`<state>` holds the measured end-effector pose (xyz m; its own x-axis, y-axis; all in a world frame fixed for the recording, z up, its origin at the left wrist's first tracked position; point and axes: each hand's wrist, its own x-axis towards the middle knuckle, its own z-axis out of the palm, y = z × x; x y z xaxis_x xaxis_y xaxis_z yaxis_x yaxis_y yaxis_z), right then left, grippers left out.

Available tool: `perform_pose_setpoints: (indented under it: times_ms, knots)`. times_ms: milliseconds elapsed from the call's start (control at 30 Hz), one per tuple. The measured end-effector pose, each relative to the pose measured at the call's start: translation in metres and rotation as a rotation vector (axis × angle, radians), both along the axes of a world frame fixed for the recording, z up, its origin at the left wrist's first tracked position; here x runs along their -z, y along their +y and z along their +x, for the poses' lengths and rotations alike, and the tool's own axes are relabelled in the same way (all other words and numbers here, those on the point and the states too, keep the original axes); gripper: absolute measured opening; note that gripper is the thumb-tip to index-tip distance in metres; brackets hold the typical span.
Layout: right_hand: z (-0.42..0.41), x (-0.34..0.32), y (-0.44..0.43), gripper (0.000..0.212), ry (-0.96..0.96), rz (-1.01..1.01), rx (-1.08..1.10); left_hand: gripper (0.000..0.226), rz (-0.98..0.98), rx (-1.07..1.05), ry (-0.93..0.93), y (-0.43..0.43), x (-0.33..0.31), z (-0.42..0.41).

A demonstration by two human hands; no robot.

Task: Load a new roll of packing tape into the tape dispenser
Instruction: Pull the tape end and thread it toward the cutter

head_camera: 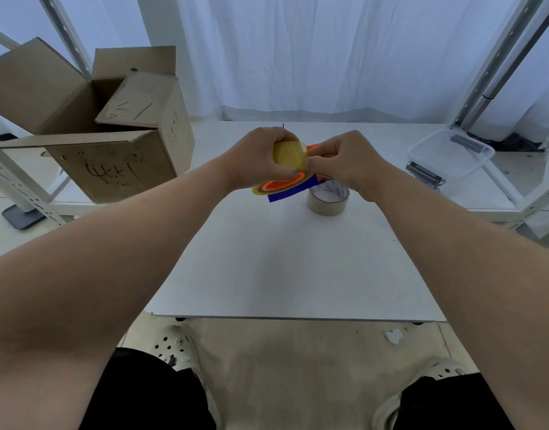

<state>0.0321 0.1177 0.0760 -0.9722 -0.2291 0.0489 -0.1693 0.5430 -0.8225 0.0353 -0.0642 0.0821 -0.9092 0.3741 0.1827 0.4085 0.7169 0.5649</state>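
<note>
I see open cardboard box (112, 131) far left. Left hand (261, 159) clamps yellow tape roll (290, 156) on orange-blue dispenser (285, 189), above table (292, 268). Right hand (341, 159) pinches tape's loose end. Spare roll (328, 201) just beneath; clear tub (450, 153) far right.

White curtain (313, 51) bkgd, white table (282, 268), beige floor (298, 361).

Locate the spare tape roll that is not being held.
In the head view, the spare roll lies flat on the white table, right of centre, just below the right hand and beside the blue-and-orange dispenser.
</note>
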Motion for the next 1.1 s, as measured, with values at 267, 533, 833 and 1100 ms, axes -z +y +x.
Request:
perform_pose_setpoints:
  times_ms: [267,533,833,1100]
  knots:
    - [0.0036,-0.0016,-0.0013,0.022,-0.006,0.016,0.026,0.054,0.024,0.000,-0.017,0.0004,-0.0004,0.0011]
    - [-0.0011,0.0020,0.0023,0.022,0.101,0.081,0.064,0.054,0.004,0.009,0.001,0.0033,-0.0012,0.0020]
    - [0.0027,0.0001,-0.0020,0.029,-0.008,0.002,0.031,0.053,-0.005,0.009,0.012,0.0012,-0.0006,0.0007]
    - [-0.0008,0.0031,0.0030,0.018,0.032,0.003,0.082,0.053,-0.025,0.022,0.038,0.0032,-0.0016,0.0003]
